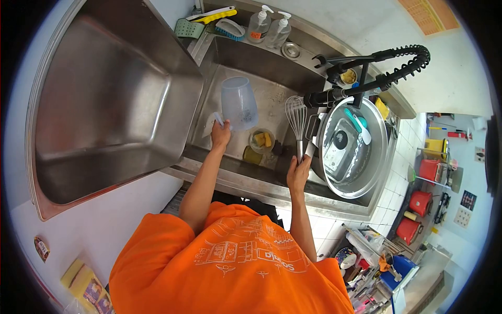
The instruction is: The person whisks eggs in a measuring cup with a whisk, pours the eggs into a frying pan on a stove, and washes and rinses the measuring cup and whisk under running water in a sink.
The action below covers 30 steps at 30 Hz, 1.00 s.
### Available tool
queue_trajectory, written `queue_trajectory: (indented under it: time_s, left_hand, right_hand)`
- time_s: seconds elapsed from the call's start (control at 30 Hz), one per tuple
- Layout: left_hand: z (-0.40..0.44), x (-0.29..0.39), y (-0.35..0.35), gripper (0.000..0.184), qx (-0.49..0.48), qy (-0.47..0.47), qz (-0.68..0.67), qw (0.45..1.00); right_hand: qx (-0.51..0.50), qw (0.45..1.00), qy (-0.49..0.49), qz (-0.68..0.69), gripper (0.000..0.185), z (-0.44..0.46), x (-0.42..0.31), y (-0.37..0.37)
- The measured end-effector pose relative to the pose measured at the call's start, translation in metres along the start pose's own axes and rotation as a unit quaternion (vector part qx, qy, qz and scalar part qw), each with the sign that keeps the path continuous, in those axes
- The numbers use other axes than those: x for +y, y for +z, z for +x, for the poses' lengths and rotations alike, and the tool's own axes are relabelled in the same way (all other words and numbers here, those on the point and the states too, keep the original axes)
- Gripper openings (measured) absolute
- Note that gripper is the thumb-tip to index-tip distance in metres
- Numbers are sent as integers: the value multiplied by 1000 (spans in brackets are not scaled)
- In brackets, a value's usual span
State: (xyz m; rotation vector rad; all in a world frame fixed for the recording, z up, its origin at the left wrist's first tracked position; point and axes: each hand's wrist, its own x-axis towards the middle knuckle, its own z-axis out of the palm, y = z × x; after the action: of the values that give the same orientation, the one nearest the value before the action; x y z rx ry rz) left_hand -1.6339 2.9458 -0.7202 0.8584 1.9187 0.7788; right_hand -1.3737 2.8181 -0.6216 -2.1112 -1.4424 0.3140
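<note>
My left hand [220,134] is closed on the handle of a frosted plastic pitcher [239,102], which is held over the sink [219,86]. My right hand [298,172] grips the metal handle of a wire whisk [296,118], its wires pointing away from me. Below the pitcher, a small bowl [254,141] with yellow sponges in it sits on the sink floor beside a green scouring pad [252,155]. Right of the whisk stands a large metal basin [383,152]. Inside it are a clear lid [342,158], a teal utensil [354,120] and a white spoon [364,133].
A black spring faucet [384,78] reaches over the basin. Two pump bottles [259,27], a blue-bristled brush [230,30] and a green holder [189,29] line the back ledge. At left rises a large steel panel or tub [110,104]. Several red bins [421,203] stand far right.
</note>
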Motion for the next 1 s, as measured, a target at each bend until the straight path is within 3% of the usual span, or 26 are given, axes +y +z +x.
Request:
queue_trajectory:
  time_s: [0.07, 0.13, 0.27, 0.33, 0.43, 0.47, 0.5, 0.57, 0.7, 0.77, 0.8, 0.87, 0.9, 0.97, 1.0]
  left_hand:
    - [7, -10, 5, 41, -10, 19, -22, 1000]
    - [15, -18, 10, 41, -5, 5, -16, 1000]
    - [11, -3, 5, 37, 14, -21, 36, 999]
    - [8, 5, 2, 39, 7, -24, 27, 999]
    - [3, 14, -3, 43, -32, -47, 14, 998]
    - [3, 16, -4, 45, -65, -62, 13, 996]
    - [5, 15, -4, 45, -67, -57, 10, 996]
    - [8, 12, -2, 50, -125, -111, -106, 980]
    - [10, 9, -1, 41, -188, -132, -154, 961]
    - [7, 22, 1, 43, -270, -305, -194, 892]
    - [6, 29, 6, 43, -278, -304, -191, 891]
    - [5, 44, 20, 39, -350, -399, -356, 769]
    - [4, 54, 30, 39, -355, -399, -353, 768]
    - [-1, 76, 53, 37, -370, -460, -478, 651]
    - [-6, 87, 63, 37, -375, -457, -475, 651]
  right_hand:
    - [16, 1000, 8, 7, 37, 0, -8, -5]
    - [-192, 963, 154, -112, 39, 9, -18, -4]
    - [-126, 967, 168, -144, 42, 35, -17, 19]
    - [-228, 950, 146, -158, 43, 50, -2, 34]
    - [-241, 943, 149, -177, 44, 52, 8, 57]
    - [-288, 931, 127, -187, 45, 53, 3, 48]
    - [-282, 932, 127, -188, 45, 55, -6, 38]
    - [-151, 954, 219, -139, 46, 60, -24, 24]
    - [-100, 982, 141, -72, 44, 56, -26, -38]
    - [-74, 984, 156, -39, 43, 54, -34, -70]
    - [-78, 980, 173, -57, 40, 54, -31, -82]
    - [-47, 982, 181, -38, 40, 57, -13, -98]
    - [-54, 978, 202, -23, 40, 63, 3, -101]
    - [-69, 966, 249, 20, 42, 75, 26, -94]
    - [-105, 958, 265, 36, 42, 86, 7, -97]
